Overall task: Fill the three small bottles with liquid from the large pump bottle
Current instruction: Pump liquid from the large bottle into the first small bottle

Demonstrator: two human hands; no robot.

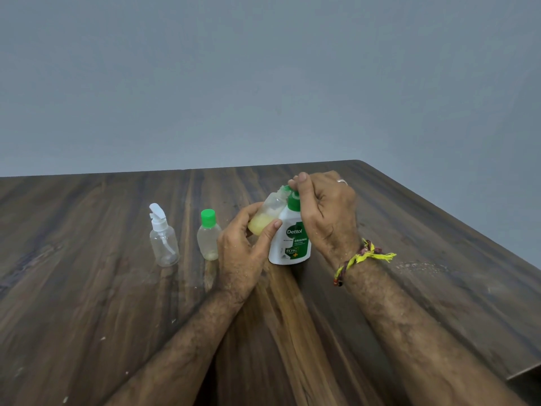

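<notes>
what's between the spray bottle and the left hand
The green-capped small bottle stands upright on the table between the spray bottle and the left hand, as the head view shows.

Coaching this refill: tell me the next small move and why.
Probably press the pump again: the left hand holds the tilted small clear bottle, only partly filled with yellowish liquid, at the white Dettol pump bottle's spout, and the right hand covers the green pump head.

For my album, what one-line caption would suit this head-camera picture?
Left hand tilts a small bottle to the Dettol pump bottle while the right hand presses its pump.
</notes>
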